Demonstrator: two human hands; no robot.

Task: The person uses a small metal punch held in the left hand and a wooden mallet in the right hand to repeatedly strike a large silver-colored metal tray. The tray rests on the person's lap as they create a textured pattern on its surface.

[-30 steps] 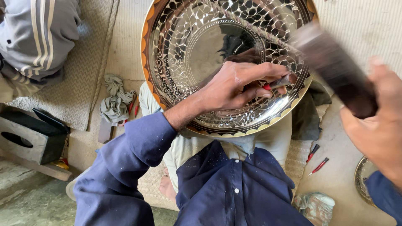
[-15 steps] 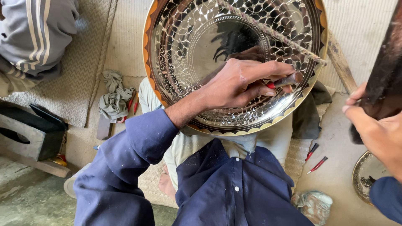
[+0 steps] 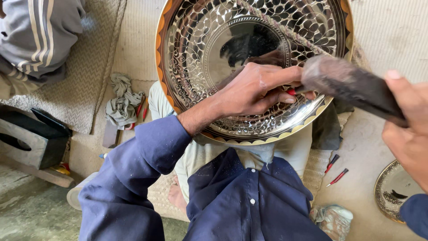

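- While the big engraved metal tray [image 3: 209, 58] leans across the person's lap, the left hand [image 3: 256, 91] rests flat-ish on its lower middle, fingers pinched tight around a small red-handled chisel [image 3: 292, 91] whose tip sits on the tray's surface.
- Right hand [image 3: 408, 129] is off the tray's right edge, fingers wrapped snug around the handle of a dark hammer [image 3: 352, 87]; the hammer head hangs just over the top of the chisel, blurry, so can't tell if it's touching.
- A twisted rope [image 3: 285, 29] runs diagonally over the upper right part of the tray.
- Left of the tray, on the mat, there's a crumpled grey rag [image 3: 120, 105] with a couple more red tools [image 3: 142, 107] beside it.
- Further left of the tray sits a dark box [image 3: 26, 138].
- Below and right of the tray, two more red-tipped tools [image 3: 334, 172] lie on the floor, and a smaller engraved plate [image 3: 392, 189] peeks in near the edge.
- Someone else's grey striped sleeve [image 3: 35, 35] shows well off to the tray's upper left.
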